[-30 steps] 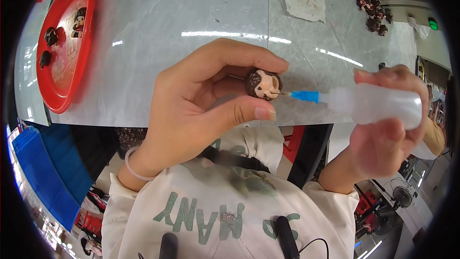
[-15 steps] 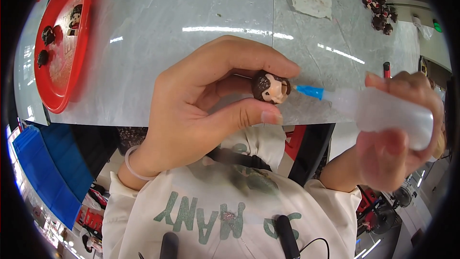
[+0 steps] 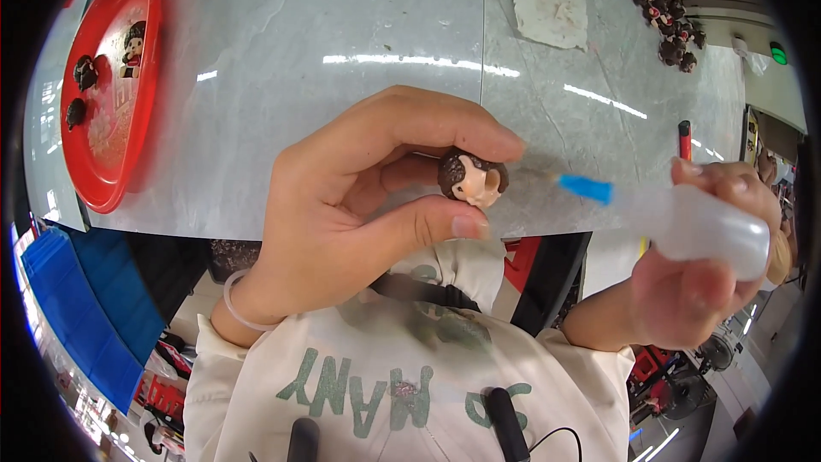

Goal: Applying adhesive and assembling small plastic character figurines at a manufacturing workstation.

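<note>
Between the thumb and fingers of my left hand (image 3: 342, 197) is a small doll head (image 3: 473, 180), with dark brown textured hair and a pale face. A hollow opening in it faces right. My right hand (image 3: 710, 257) is wrapped round a translucent white squeeze bottle (image 3: 714, 233). The bottle's blue needle tip (image 3: 585, 189) points left toward the doll head, with a gap between them. Both hands are raised over the near edge of the table.
A red oval tray (image 3: 154, 77) at the left holds a small figure (image 3: 132, 50) and two dark pieces. On the grey table (image 3: 282, 26) lie a crumpled white cloth (image 3: 552, 5) and, far right, a heap of small brown pieces (image 3: 654, 8). A red-and-black pen-like object (image 3: 684, 140) is beyond my right hand.
The bottle has drawn back to the right, and its needle tip has left the doll head's opening. My left hand has shifted slightly left with the head still held.
</note>
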Available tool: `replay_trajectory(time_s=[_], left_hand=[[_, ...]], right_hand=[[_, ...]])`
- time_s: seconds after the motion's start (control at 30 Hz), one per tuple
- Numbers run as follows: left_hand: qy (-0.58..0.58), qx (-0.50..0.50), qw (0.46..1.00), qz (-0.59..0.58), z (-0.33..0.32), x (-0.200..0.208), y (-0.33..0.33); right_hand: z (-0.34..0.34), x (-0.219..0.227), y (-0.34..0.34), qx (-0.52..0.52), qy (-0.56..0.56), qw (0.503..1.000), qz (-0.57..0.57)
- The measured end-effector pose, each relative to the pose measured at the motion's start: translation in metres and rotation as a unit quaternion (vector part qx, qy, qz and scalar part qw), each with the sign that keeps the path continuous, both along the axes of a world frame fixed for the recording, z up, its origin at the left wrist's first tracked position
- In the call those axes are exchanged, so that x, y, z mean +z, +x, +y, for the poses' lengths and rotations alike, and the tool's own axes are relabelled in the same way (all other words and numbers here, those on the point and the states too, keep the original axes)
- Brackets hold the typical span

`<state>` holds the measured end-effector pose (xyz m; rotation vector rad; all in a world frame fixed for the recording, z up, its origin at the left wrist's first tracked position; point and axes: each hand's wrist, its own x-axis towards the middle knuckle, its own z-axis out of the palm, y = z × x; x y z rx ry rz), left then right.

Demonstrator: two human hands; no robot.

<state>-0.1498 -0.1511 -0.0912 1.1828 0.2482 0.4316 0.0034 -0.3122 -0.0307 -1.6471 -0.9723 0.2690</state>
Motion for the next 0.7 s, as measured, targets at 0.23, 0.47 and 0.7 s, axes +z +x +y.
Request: replay_trajectory(time_s=[0.23, 0.47, 0.7], left_hand=[[-0.066, 0.001, 0.997, 0.033, -0.002, 0.009, 0.001], [-0.065, -0.044, 0.997, 0.019, 0.003, 0.007, -0.005], [-0.054, -0.060, 0.996, 0.025, 0.002, 0.009, -0.002]], right_hand=[[0.026, -0.029, 0.007, -0.003, -0.001, 1.000, 0.025], [0.053, -0.040, 0.010, 0.055, -0.064, 0.996, -0.024], [0.038, -0.036, 0.101, -0.206, -0.182, 0.934, -0.230]])
